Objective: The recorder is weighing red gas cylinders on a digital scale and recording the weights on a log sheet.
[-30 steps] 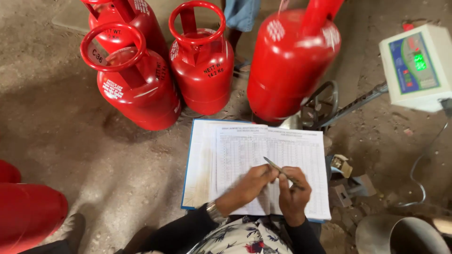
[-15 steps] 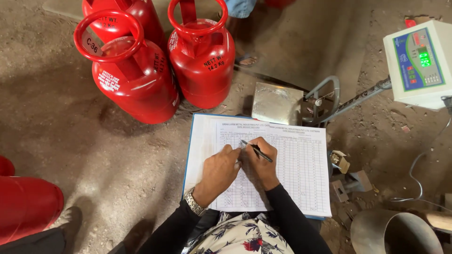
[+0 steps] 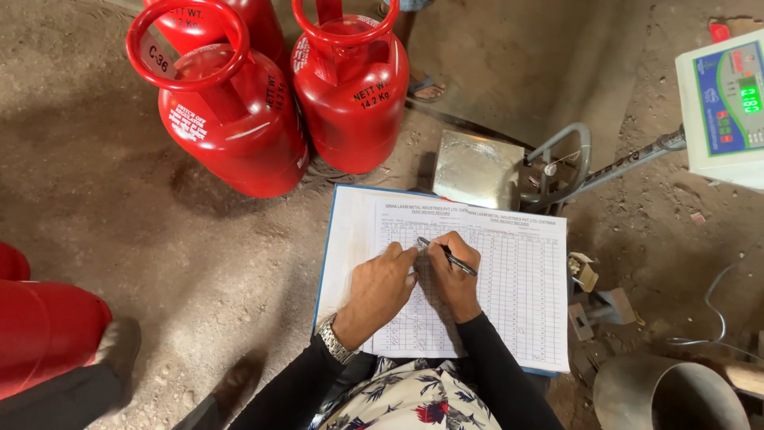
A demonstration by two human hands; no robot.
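Right hand (image 3: 455, 267) is curled around a dark pen (image 3: 447, 256), pinching it between thumb and fingers, tip on the upper left part of a printed table sheet (image 3: 517, 295). Left hand (image 3: 380, 293) lies flat on the same sheet just beside the right, fingers together and stretched toward the pen tip, index finger touching or nearly touching the right hand; a metal wristwatch (image 3: 334, 342) sits on that wrist. Both forearms are in black sleeves, floral cloth below them at the bottom edge. Sheet is a ruled form with many narrow columns, lying on a blue-edged board (image 3: 322, 271) that rests over the person's lap, tilted slightly clockwise. Just beyond the top edge of the board: a square steel scale platform (image 3: 476, 169), bare, with a curved grey tube handle (image 3: 563, 163) on its right and a pole running up-right to a white display unit (image 3: 726, 103) with green lit digits. Left of the platform, two red gas cylinders (image 3: 350, 87) (image 3: 231, 119) stand upright on the dirt floor (image 3: 119, 215), close together, ring handles on top; a third shows partly behind them. Another red cylinder body (image 3: 44, 326) lies at the left edge. Open metal pipe end (image 3: 668, 394) at bottom right, small cardboard scraps (image 3: 583, 271) near the board's right edge. Someone else's sandalled foot (image 3: 422, 84) is at the top, behind the cylinders.
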